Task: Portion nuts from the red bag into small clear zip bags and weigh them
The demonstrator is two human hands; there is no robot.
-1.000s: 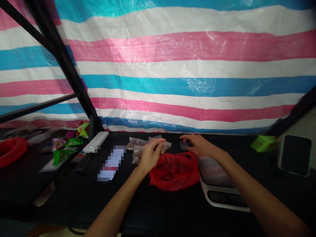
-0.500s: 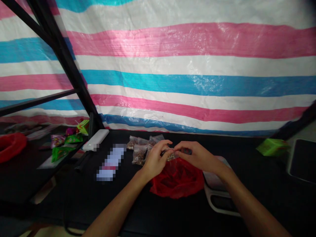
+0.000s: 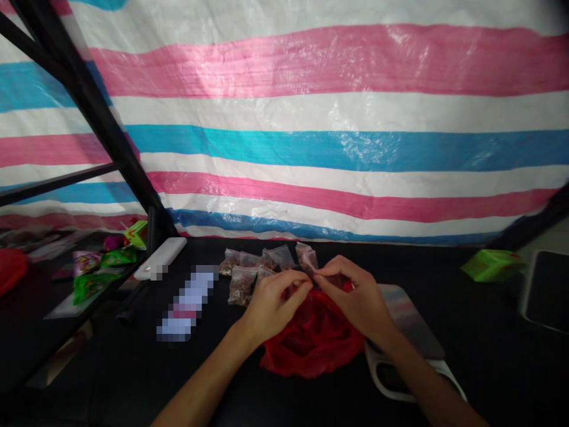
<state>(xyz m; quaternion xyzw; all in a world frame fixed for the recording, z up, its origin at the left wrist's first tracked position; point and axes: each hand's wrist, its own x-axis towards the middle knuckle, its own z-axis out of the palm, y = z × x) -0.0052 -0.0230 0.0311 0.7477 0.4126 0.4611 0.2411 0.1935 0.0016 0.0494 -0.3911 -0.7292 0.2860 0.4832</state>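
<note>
My left hand (image 3: 272, 299) and my right hand (image 3: 355, 296) meet above a crumpled red plastic bag (image 3: 313, 341) on the black table (image 3: 466, 332). Both pinch the upper edge of a small clear packet (image 3: 307, 258) whose top sticks up between the fingertips. Several small clear packets of brown bits (image 3: 242, 279) lie just left of and behind my left hand. A white scale (image 3: 409, 332) with a shiny plate sits under my right wrist.
A white rectangular device (image 3: 162, 258) and a blurred card (image 3: 186, 302) lie to the left. Green snack packets (image 3: 95, 276) sit on a side shelf beyond a black metal frame (image 3: 95, 118). A green box (image 3: 491, 265) and a dark tray (image 3: 549, 290) are at right. Striped tarp (image 3: 338, 118) behind.
My right hand left the small cup at the back and came to meet my left hand over the red bag. Both now pinch a small packet.
</note>
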